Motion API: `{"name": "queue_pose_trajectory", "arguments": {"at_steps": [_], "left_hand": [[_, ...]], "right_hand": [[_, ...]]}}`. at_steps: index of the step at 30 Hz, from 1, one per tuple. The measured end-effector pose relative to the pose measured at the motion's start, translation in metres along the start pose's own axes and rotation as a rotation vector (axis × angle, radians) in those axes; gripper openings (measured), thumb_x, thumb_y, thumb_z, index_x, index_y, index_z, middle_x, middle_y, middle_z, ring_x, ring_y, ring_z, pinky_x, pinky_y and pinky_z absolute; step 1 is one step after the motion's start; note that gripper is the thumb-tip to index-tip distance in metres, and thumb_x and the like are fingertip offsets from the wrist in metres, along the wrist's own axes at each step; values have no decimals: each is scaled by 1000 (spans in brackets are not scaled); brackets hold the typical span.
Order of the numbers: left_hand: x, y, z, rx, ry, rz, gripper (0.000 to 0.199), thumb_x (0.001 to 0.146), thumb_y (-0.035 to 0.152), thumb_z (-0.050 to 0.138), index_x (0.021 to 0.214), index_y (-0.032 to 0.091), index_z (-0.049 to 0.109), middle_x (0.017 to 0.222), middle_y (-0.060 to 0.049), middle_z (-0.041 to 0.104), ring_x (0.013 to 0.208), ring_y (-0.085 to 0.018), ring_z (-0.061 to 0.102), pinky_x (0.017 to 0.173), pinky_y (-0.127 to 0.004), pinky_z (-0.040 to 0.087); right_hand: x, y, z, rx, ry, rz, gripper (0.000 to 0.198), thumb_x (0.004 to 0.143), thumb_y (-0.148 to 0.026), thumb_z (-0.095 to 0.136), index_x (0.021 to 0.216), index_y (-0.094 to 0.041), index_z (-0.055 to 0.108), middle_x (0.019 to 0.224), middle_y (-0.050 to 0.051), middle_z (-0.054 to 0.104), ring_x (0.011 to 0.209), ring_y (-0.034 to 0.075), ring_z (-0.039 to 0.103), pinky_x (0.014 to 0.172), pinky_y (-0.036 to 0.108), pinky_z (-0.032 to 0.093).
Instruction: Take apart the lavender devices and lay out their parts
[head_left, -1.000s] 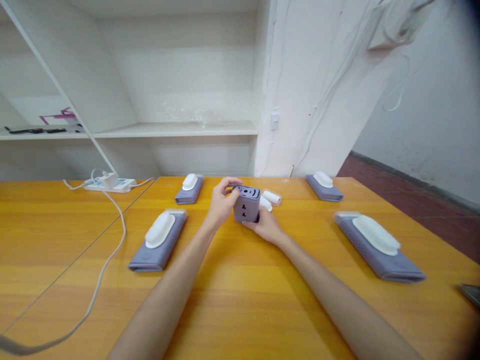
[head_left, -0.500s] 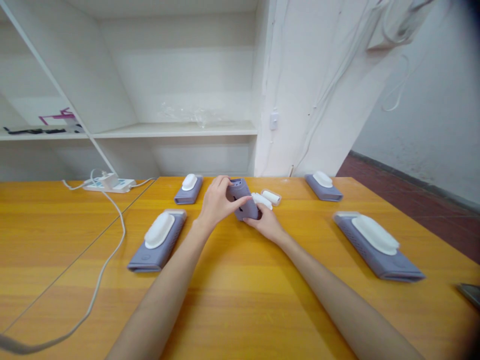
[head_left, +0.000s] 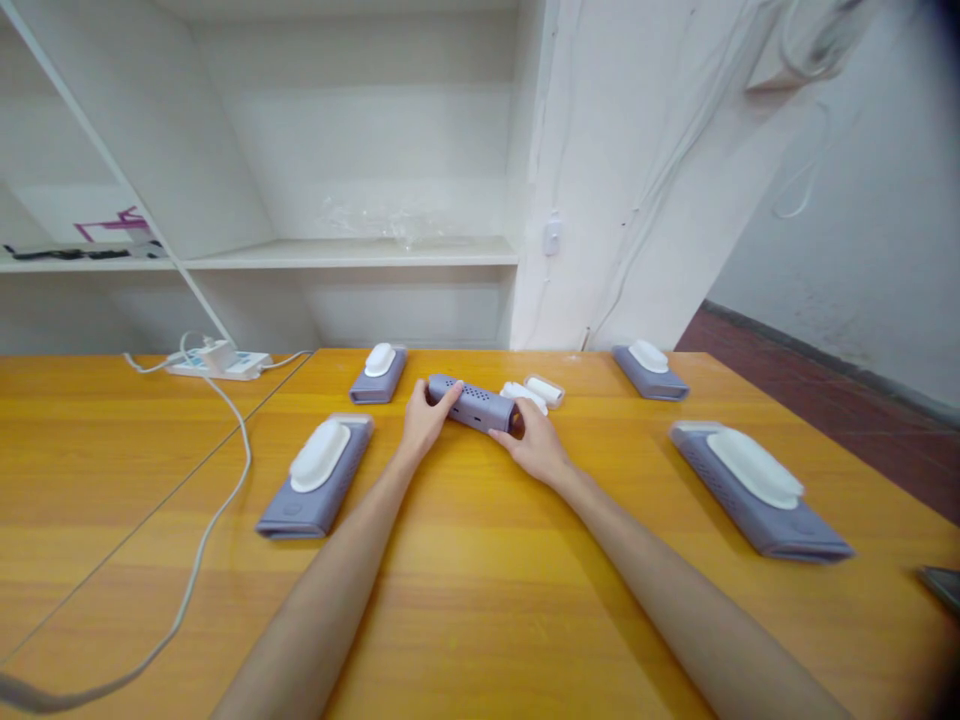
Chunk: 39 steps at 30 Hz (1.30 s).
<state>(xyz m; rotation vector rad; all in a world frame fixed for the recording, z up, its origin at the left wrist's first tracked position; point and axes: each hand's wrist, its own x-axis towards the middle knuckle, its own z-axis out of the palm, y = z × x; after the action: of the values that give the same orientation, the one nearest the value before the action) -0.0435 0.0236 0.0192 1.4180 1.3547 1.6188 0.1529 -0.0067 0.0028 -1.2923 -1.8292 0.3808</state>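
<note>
Currently held unit: one grey-purple device (head_left: 480, 407), at the middle of the far half of the desk (head_left: 480, 600), long axis running left to right. A perforated face shows on top; small dark slots show on the near side. Contact between its underside and the desk cannot be determined.
Left hand (head_left: 424, 420): fingers pinching the left end of the device – thumb on the perforated face, the others partly hidden beyond it.
Right hand (head_left: 540, 447): fingers pinching the right end, thumb at the lower near edge, the others around the far edge.
White parts: a white piece (head_left: 525, 395) directly behind the right end, near the right fingers; a white cylinder (head_left: 545, 389) in a clear cover just beside it.
Left-side units: a near left unit (head_left: 294, 518) and a far left unit (head_left: 367, 391), each lying flat with a white oblong piece on top.
Right-side units: a near right unit (head_left: 795, 535) and a far right unit (head_left: 661, 387), laid out likewise.
Power supply: a white power strip (head_left: 236, 367) at the far left edge – a plug seated in it, a pale cable (head_left: 212, 520) curving toward the near left corner.
Shelf (head_left: 337, 256): crumpled clear plastic (head_left: 390, 222) on its surface.
</note>
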Motion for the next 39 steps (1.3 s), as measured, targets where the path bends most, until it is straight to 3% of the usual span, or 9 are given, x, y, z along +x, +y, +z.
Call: {"name": "queue_pose_trajectory", "arguments": {"at_steps": [11,17,21,28,39], "left_hand": [[-5,2,1,-62,-78,-73,41,59,46,75,81,21,51,78,0,56,80,-19,53,72,-29,41],[-8,13,6,-271,-81,-34,41,62,38,75,91,22,50,95,-3,57,100,-21,54,83,-31,44],[-12,19,13,-280,-104,26,38,67,38,71,93,21,49,97,-3,57,96,-19,56,82,-29,44],[-18,15,21,-306,-49,-14,47,66,39,73,98,23,43,100,-2,56,88,-15,58,80,-28,45],[-21,12,22,-306,-63,8,54,66,38,73,104,25,38,108,-3,52,90,-14,57,82,-27,45]], "right_hand": [[-4,-12,-6,-90,-15,-2,35,75,-33,61,107,-22,57,95,6,66,84,22,61,76,35,48],[-5,-6,2,-176,78,-136,38,74,-22,57,112,-21,53,107,8,61,106,27,53,99,46,38],[-4,-2,4,-178,105,-135,41,71,-20,57,111,-19,51,109,10,59,108,28,50,96,47,39],[-4,-1,5,-190,121,-110,41,70,-18,55,111,-19,48,110,11,56,106,28,50,91,45,43],[-4,-8,1,-426,151,-159,37,70,-21,57,106,-16,52,100,12,63,98,28,54,99,47,30]]}}
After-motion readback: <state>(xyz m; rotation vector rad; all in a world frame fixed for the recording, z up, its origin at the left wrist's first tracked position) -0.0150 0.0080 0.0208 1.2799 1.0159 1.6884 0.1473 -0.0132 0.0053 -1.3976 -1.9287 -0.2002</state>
